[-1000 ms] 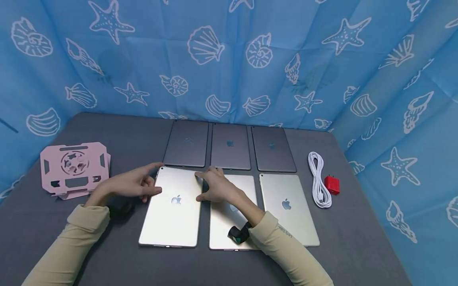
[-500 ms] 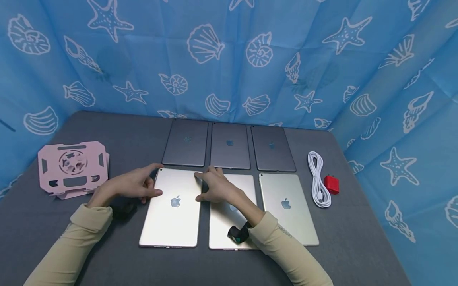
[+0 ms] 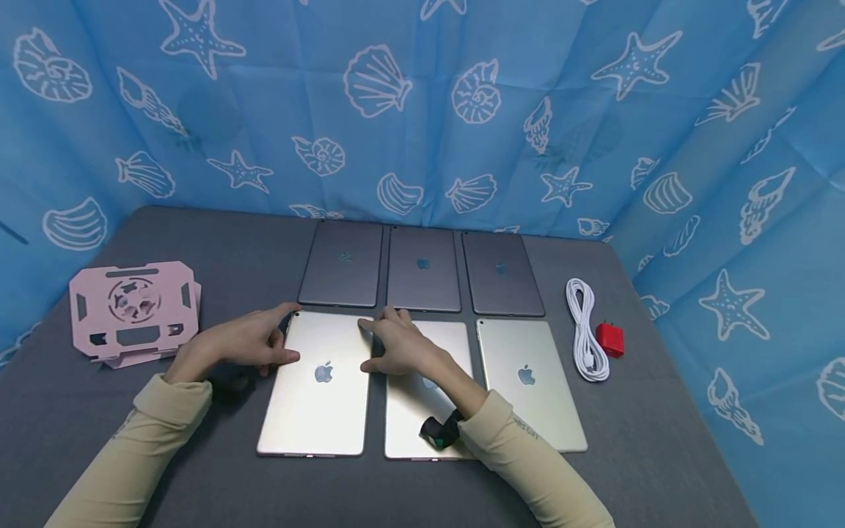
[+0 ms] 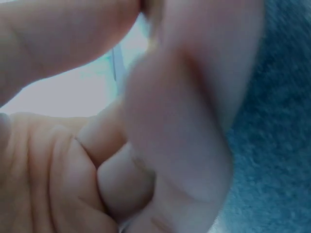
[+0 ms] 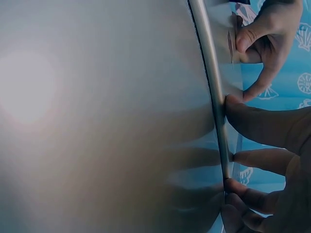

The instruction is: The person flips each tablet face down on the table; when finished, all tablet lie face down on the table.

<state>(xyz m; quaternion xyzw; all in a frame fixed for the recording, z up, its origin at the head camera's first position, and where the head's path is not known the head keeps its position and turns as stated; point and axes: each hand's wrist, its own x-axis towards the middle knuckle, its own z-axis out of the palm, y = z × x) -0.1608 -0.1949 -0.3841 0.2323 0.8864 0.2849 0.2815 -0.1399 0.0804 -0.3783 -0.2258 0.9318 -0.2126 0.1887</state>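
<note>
A silver tablet [image 3: 313, 396] with an apple logo lies face down at the left of the near row. My left hand [image 3: 247, 339] grips its upper left corner, the index finger at the corner and the thumb on the left edge. At the upper right of the same tablet, my right hand [image 3: 399, 343] holds the edge with index finger and thumb apart. That hand and its forearm cover part of the middle silver tablet [image 3: 409, 418]. In the left wrist view, blurred fingers [image 4: 175, 126] hide most of the tablet.
Another silver tablet [image 3: 538, 400] lies at right. Dark grey tablets [image 3: 339, 282] form the far row. A pink stand [image 3: 138, 308] sits left; a coiled white cable [image 3: 584, 330] and red charger [image 3: 610, 339] sit right. Behind hangs a blue curtain [image 3: 277, 88].
The far edge of the left silver tablet has come slightly nearer, and its shine has dimmed. My left forearm has shifted a little right; both hands keep their places on the tablet.
</note>
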